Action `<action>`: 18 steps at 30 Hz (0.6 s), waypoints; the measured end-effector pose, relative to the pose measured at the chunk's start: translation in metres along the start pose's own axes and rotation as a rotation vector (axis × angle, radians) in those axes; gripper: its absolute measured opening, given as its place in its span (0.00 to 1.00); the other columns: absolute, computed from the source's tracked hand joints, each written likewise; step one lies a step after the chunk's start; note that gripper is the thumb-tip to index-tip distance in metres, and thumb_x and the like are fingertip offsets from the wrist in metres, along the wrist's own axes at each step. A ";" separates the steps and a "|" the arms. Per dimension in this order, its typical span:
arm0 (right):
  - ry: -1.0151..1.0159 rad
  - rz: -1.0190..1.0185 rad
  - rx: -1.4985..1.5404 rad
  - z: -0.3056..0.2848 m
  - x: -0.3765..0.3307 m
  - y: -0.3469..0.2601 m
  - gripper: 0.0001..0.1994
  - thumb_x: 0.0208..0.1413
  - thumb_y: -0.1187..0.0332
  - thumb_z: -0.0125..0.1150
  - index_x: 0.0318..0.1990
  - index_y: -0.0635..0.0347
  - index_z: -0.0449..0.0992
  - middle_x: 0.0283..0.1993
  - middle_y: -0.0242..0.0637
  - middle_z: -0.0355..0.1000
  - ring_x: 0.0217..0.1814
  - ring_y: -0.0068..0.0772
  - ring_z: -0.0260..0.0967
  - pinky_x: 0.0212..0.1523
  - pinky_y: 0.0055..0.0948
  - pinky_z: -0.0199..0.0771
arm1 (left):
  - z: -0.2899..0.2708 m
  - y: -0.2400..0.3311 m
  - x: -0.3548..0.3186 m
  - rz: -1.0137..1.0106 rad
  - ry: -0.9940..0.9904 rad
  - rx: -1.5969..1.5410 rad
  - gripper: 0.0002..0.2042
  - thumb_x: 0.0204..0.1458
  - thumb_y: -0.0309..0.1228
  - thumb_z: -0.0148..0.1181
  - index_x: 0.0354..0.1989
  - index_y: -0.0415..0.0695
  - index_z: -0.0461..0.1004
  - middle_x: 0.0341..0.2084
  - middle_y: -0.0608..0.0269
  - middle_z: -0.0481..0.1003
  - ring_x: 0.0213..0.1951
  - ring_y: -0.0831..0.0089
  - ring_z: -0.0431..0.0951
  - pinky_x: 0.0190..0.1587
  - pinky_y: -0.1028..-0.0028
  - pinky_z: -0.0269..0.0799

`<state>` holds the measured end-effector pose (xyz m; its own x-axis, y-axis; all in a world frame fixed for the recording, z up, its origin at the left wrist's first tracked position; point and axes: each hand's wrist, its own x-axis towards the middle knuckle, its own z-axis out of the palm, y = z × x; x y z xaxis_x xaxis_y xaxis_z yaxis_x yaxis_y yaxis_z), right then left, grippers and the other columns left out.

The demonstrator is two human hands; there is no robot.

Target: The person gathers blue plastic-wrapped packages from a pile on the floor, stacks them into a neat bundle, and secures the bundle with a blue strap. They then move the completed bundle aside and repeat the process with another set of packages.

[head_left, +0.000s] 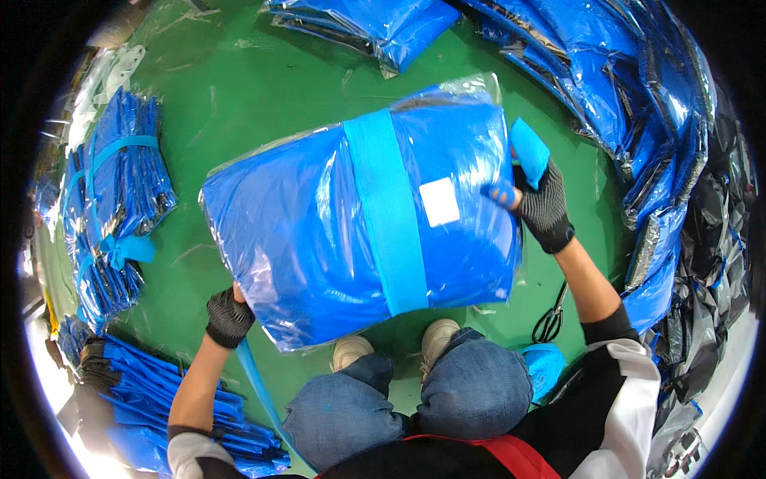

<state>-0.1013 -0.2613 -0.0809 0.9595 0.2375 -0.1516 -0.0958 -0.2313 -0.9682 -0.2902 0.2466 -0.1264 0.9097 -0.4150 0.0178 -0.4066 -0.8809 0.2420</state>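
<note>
bundle: blue bagged stack (319, 239), strap (388, 215) round the middle; likely soft, slick film
left hand (229, 317): clamped, 7 o'clock corner
right hand (541, 203): clamped, 3 o'clock edge
hold: opposite ends, under strap

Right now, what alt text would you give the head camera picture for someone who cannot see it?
A crouching person's gloved left hand and right hand hold a blue plastic-wrapped bundle banded with light blue strap over a green floor. Strapped blue stacks lie around it; scissors lie by the right knee.
</note>
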 end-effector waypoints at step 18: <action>-0.264 0.389 -0.784 0.012 -0.089 0.019 0.23 0.44 0.47 0.58 0.39 0.56 0.71 0.30 0.49 0.71 0.31 0.56 0.69 0.33 0.49 0.69 | -0.086 0.086 0.016 -0.200 -0.638 -0.135 0.26 0.50 0.26 0.45 0.60 0.37 0.56 0.41 0.44 0.72 0.38 0.51 0.75 0.40 0.61 0.71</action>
<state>-0.1916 -0.2757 -0.0879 0.7961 0.1948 -0.5730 -0.0992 -0.8920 -0.4410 -0.3034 0.1842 -0.0222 0.7216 -0.3368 -0.6049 -0.1844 -0.9356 0.3009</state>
